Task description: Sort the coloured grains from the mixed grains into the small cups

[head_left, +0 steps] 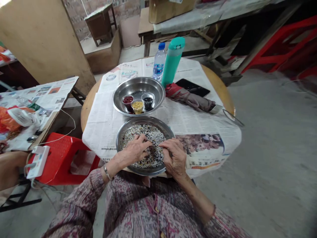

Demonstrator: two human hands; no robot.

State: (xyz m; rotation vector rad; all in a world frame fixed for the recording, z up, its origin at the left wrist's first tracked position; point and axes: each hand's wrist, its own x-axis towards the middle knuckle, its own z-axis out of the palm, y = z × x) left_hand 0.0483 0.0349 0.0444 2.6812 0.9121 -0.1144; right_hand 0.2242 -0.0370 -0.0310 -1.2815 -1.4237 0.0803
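Close to my body stands a steel basin with mixed white, black and yellow grains or beans across its bottom. My left hand reaches over its left side, fingers apart and tips down among the grains. On the basin's right side, my right hand has its fingers curled and thumb drawn in; whatever is between them is too small to tell. Behind, a second steel basin holds three clear cups: red beans, yellow beans and black beans.
Newspaper covers the round table. A water bottle, a green flask, a folded umbrella and a dark tablet lie or stand at the back right. Left are a red stool and a power strip.
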